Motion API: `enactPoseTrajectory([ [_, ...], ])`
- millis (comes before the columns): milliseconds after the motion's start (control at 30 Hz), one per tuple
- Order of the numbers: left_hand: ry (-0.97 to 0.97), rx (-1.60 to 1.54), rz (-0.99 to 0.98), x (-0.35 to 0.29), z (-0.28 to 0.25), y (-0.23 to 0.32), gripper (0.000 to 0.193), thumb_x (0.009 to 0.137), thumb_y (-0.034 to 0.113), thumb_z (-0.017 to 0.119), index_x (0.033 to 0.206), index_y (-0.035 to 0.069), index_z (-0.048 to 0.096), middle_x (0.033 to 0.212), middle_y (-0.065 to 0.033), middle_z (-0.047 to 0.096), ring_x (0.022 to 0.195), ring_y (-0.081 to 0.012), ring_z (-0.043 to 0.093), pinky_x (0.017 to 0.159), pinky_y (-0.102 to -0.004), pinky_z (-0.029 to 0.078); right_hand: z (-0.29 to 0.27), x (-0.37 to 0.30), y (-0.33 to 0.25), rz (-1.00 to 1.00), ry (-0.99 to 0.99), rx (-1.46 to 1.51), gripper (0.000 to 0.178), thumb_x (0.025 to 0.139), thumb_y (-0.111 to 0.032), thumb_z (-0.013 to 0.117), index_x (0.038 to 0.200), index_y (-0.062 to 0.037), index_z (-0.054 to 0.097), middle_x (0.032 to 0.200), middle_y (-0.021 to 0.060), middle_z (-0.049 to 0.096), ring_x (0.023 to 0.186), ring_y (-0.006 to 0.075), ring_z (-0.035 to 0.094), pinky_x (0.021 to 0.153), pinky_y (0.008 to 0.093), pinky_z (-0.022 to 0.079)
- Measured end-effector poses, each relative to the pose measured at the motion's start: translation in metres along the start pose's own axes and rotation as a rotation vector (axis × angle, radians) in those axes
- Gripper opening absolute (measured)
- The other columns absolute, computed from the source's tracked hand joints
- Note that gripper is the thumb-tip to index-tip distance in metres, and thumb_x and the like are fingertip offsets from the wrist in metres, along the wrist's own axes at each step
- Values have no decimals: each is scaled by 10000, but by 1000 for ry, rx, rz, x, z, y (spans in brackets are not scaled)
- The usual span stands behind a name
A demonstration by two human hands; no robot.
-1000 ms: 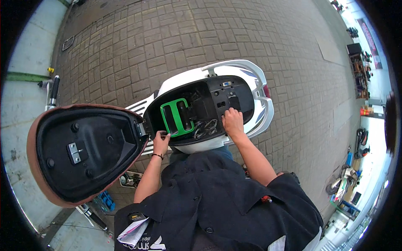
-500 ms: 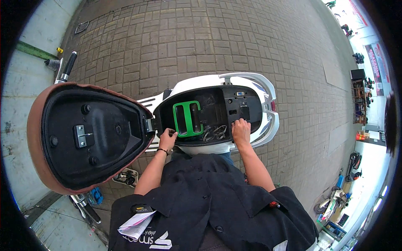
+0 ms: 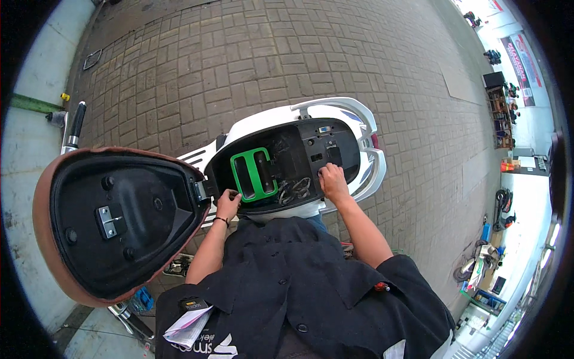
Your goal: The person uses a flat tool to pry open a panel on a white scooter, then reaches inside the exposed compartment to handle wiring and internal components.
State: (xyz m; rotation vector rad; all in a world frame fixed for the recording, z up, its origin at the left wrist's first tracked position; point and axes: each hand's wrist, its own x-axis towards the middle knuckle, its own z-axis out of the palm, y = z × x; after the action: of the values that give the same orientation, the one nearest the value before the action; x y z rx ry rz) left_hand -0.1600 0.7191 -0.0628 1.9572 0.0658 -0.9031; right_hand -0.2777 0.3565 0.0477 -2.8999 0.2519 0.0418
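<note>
A white scooter (image 3: 245,125) stands before me, its brown-edged seat (image 3: 45,233) tipped up to the left with the black underside showing. In its black storage compartment (image 3: 289,149) sits a green frame (image 3: 257,174) with two long openings. Coiled grey cable (image 3: 294,190) lies beside the frame. My left hand (image 3: 228,205) rests at the compartment's near-left rim, fingers curled close to the frame's corner; whether they grip anything is hidden. At the black panel (image 3: 348,143) on the right, my right hand (image 3: 334,183) has its fingers bent together and pointing down, covering whatever they touch.
A metal latch plate (image 3: 109,222) juts from the seat's underside. The white grab rail (image 3: 366,112) curves round the scooter's rear. A handlebar grip (image 3: 76,124) stands past the seat, near the pale wall (image 3: 42,78). Shelves (image 3: 499,116) line the far right, beyond the brick paving (image 3: 412,143).
The view has turned a little, so the scooter now appears further left and slightly tilted. Both hands keep about the same places on the scooter.
</note>
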Motion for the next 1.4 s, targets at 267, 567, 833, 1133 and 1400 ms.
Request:
enactPoseTrajectory([
  [267,65,40,7,1,2,3,268,904,206,699,1013,-28,625,818,-122,706,684,-175,673,645,-328,535,-25,21,24,-437,-179,-97,94,775,-91,634,868,-81,624,934,77,561,946,253,564,819,373,437],
  [567,70,124,57,5,11,9,276,902,217,710,1003,-18,605,803,-124,690,662,-196,680,617,-341,535,-2,-6,-3,163,-56,-43,131,869,-185,653,838,-60,636,889,125,610,895,315,617,777,436,476],
  [833,62,157,84,29,12,-10,311,868,272,736,970,1,624,847,-161,709,737,-251,701,696,-388,542,0,1,-16,291,-91,-175,97,838,-107,574,878,-58,647,902,125,646,881,306,656,777,446,502],
  [1133,-20,7,-2,54,4,-45,291,899,230,719,970,-33,617,822,-154,703,644,-221,704,600,-355,554,-18,10,6,-188,-232,-191,103,850,-133,566,872,-61,637,938,107,633,923,276,633,789,410,480],
  [1400,-73,-82,-10,44,0,-30,272,930,185,690,999,-49,569,792,-142,681,609,-207,683,546,-341,554,-30,35,32,-715,-331,-250,134,879,-161,559,929,-55,623,983,97,602,973,257,613,854,381,474],
])
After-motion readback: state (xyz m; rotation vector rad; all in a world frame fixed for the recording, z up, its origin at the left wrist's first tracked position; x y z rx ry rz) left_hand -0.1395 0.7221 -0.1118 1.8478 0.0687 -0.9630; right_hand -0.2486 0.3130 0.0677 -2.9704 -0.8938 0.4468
